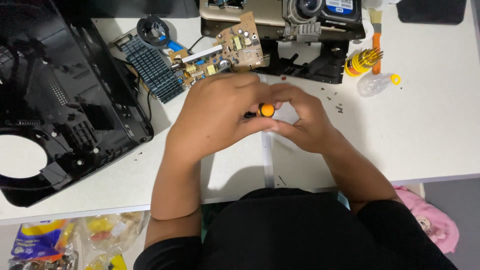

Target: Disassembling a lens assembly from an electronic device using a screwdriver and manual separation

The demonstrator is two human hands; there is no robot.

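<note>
Both hands meet over the middle of the white table (425,130). My left hand (215,112) is curled around a small screwdriver with an orange end cap (266,110); only the cap and a bit of black handle show. My right hand (305,122) closes in from the right, its fingertips touching the cap. Whatever lies under the hands is hidden. Just beyond the hands lies a tan circuit board (225,50) with a white bar and small components.
A large black plastic housing (55,100) fills the left. A black finned heatsink (152,67) and a fan ring (152,30) lie beside the board. A disassembled device with a lens (310,15), a yellow bit holder (362,61), an orange-handled brush (376,35) and a clear bag (375,82) lie at the back right.
</note>
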